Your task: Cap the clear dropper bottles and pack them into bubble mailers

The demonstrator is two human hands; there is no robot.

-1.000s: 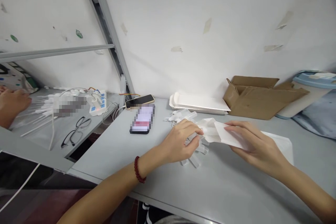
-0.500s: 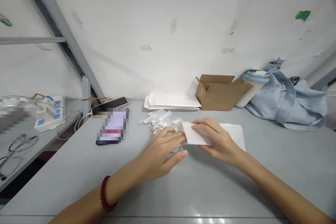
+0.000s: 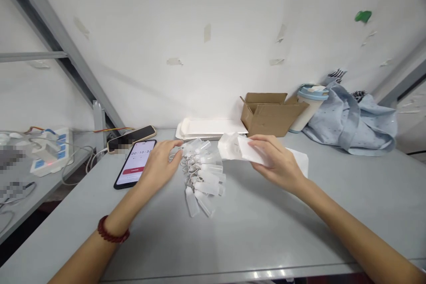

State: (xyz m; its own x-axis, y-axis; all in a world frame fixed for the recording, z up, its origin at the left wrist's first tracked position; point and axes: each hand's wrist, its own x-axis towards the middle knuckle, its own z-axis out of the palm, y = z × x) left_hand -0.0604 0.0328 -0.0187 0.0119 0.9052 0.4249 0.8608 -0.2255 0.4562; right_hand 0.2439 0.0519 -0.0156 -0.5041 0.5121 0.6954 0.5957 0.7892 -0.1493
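Note:
My right hand [image 3: 278,159] grips a small white carton [image 3: 253,151] above the table, with its open flaps [image 3: 229,145] turned left. Behind that wrist lies a flat white sheet or carton [image 3: 302,162], partly covered. To the left is a heap of small clear plastic tubes [image 3: 208,177] with thin cord loops, several of them fanned out. At the heap's left edge hovers my left hand [image 3: 162,162], thumb and forefinger apart; nothing shows between them. Its other fingers are hidden, and it overlaps a phone [image 3: 128,179] showing a running timer.
Along the wall stand flat white cartons [image 3: 213,128], an open brown box [image 3: 266,120], a tumbler with a blue lid [image 3: 306,108] and a light blue cloth bag [image 3: 353,124]. A second phone [image 3: 133,138] and a power strip [image 3: 55,155] with cables are at the left.
My left hand has moved left, away from the white carton to the tubes' left side, uncovering the heap. My right hand still holds the carton, its flaps now more visible. The view has shifted slightly.

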